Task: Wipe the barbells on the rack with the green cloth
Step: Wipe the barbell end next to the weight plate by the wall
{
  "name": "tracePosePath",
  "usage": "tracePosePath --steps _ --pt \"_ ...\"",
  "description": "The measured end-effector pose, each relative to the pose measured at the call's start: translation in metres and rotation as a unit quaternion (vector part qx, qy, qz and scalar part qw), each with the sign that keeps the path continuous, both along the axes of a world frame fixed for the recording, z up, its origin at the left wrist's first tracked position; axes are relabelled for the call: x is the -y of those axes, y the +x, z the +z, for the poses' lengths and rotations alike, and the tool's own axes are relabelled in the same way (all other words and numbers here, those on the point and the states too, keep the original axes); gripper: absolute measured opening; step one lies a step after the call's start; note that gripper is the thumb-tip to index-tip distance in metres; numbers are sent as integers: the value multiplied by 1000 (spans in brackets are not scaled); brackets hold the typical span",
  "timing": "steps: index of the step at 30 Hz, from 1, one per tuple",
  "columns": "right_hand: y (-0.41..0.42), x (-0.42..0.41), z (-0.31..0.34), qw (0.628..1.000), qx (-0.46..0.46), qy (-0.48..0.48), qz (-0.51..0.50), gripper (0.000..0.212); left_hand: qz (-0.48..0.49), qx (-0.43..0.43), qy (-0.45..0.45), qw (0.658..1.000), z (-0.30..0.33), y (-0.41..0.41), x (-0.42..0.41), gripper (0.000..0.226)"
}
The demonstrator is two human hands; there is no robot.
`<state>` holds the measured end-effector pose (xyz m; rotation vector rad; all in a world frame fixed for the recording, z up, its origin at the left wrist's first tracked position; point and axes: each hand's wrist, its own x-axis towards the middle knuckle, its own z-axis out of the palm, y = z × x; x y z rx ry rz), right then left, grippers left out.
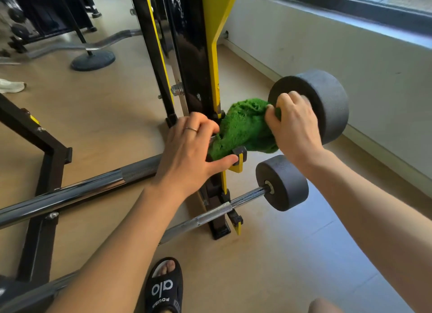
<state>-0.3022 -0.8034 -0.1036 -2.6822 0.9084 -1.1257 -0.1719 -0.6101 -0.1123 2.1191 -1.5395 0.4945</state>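
Note:
The green cloth (243,128) is draped over the upper barbell (81,191) where it lies on the black and yellow rack (201,62). My right hand (294,128) grips the cloth's right end, just beside the grey weight (327,102) at the bar's end. My left hand (189,153) curls over the bar at the cloth's left end, thumb against a rack hook (239,157). The bar section under the cloth is hidden. A lower barbell (210,215) with its own grey weight (282,183) lies on the hooks beneath.
A white wall and skirting (350,62) run close on the right under a window. A black frame (44,172) stands at left. A curl bar (93,44) and a floor plate (93,60) lie behind. My sandalled foot (166,287) is at the bottom.

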Motion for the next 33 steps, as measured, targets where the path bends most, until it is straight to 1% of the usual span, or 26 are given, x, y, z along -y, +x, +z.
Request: tracePosePath --steps 1,2,4,5,8,12,14,15,16,18,19,20,21,22,23,24,25,26,27,30,31,32,33 --pt "0 -1 0 1000 -6 -1 -2 21 -15 20 12 1000 -2 -1 3 63" --pt "2 -5 0 999 -18 0 31 18 -27 34 22 999 -3 -2 5 60" --pt "7 -19 0 989 -69 7 131 31 -36 48 23 998 -4 -2 9 57" --pt "9 -26 -2 982 -95 -4 161 36 -33 51 12 998 -3 -2 9 56" --pt "13 -23 -11 976 -123 -61 166 45 -5 40 -20 999 0 -7 14 55" --pt "21 -4 -9 972 -148 -100 150 46 2 19 -80 997 -1 -30 27 37" --pt "27 1 -2 980 -157 -65 101 51 2 26 -86 996 -2 -40 40 30" --pt "32 2 6 980 -186 -25 70 54 9 31 -81 996 -2 -43 47 27" --pt "40 4 14 970 -239 24 38 55 17 34 -75 996 -3 -44 53 26" --pt "56 10 32 928 -361 95 4 45 31 37 -69 996 -6 -44 59 24" --pt "63 12 39 911 -394 121 3 40 36 36 -69 996 -7 -43 59 24" --pt "64 11 44 902 -410 133 5 38 35 36 -70 996 -8 -42 59 24" --pt "62 12 42 902 -410 135 16 40 33 37 -68 996 -9 -40 58 23" --pt "55 11 35 918 -375 125 28 44 31 39 -63 997 -8 -39 58 22" --pt "42 9 22 948 -302 90 38 47 29 40 -57 997 -7 -37 58 21" --pt "26 6 4 976 -211 31 42 47 27 39 -52 997 -7 -37 59 20" --pt "7 2 -14 988 -147 -38 41 43 24 38 -50 998 -6 -36 60 20" --pt "-6 -1 -33 989 -104 -96 36 38 21 38 -49 998 -5 -36 61 21" --pt "-10 -1 -46 990 -77 -116 34 38 19 37 -48 998 -5 -37 61 22" --pt "13 0 -44 997 -18 -81 11 38 13 35 -49 998 -6 -38 62 22" --pt "21 -2 -32 997 -25 -70 5 42 14 32 -49 998 -6 -38 61 21" --pt "26 -2 -17 997 -56 -57 10 46 16 30 -49 998 -6 -39 61 21" --pt "30 3 -3 991 -121 -50 26 48 19 28 -48 998 -6 -39 62 21"
